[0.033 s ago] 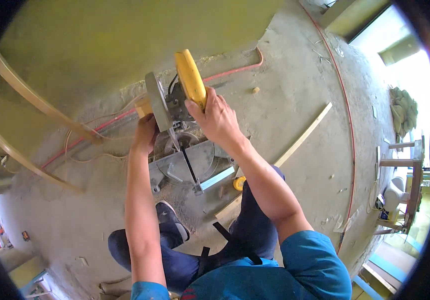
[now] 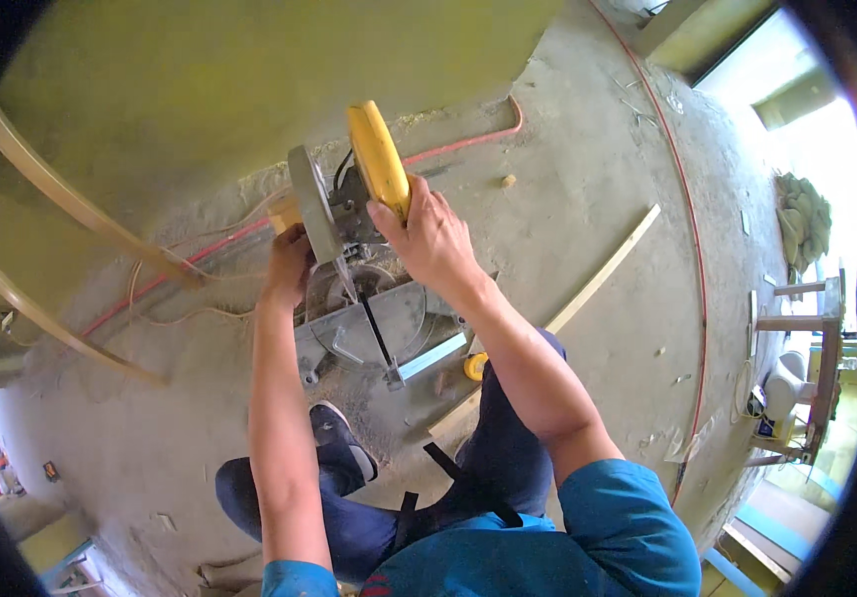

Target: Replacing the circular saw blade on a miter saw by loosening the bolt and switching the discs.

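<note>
A miter saw stands on the floor in front of me, with a yellow motor housing [image 2: 380, 149], a grey blade guard [image 2: 315, 204] and a grey base [image 2: 374, 323]. My right hand [image 2: 435, 234] is closed on the lower end of the yellow housing, thumb on its left side. Left of the guard, my left hand [image 2: 290, 264] is curled against a short piece of wood [image 2: 283, 213]; the guard and the hand's own back hide part of the grip. Below the guard the blade [image 2: 346, 279] shows above the dark slot. An L-shaped hex key [image 2: 347, 353] lies on the base.
Right of the saw lie a long wooden strip [image 2: 608, 267] and a yellow tape measure [image 2: 475, 366]. A light-blue strip [image 2: 432, 355] rests by the base. A red hose [image 2: 692, 229] crosses the floor. Two curved wooden strips [image 2: 80, 204] lean at the left wall. My shoe [image 2: 342, 441] is close to the saw.
</note>
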### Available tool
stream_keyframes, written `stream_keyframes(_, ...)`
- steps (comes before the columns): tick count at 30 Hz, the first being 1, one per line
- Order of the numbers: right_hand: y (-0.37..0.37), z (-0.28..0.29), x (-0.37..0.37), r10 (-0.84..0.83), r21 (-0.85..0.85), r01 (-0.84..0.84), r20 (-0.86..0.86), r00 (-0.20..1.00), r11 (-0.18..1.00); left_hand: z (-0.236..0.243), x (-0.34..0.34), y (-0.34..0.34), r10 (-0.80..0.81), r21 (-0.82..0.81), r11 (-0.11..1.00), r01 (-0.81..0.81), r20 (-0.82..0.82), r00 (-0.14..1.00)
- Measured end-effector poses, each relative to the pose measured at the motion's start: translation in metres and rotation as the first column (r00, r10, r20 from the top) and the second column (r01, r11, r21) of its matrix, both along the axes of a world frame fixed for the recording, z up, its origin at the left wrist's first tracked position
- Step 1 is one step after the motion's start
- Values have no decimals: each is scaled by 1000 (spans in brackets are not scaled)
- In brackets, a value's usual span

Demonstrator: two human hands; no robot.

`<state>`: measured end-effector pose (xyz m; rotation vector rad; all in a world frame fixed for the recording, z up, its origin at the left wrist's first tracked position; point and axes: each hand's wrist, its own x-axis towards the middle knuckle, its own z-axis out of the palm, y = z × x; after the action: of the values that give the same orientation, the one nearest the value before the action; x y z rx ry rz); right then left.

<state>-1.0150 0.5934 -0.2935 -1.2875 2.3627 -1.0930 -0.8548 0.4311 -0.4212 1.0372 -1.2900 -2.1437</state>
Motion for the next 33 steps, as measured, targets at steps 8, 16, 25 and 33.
stream_keyframes(8, 0, 6, 0, 4, 55, -6, 25, 1000, 998, 1, -2, 0, 36, 11, 999, -35, -79, 996)
stream_keyframes(16, -1, 2, 1, 1, 70, -2, 4, 1000, 998, 0, 4, 4, 46, -32, 998, -50, -125, 991)
stream_keyframes(25, -2, 4, 3, 10, 76, -9, -10, 1000, 997, -4, 6, 0, 39, 1, 999, -39, -1, 999)
stream_keyframes(33, -2, 9, -1, 1, 108, -2, 6, 1000, 994, 5, 7, 4, -152, -483, 818, 313, 344, 927)
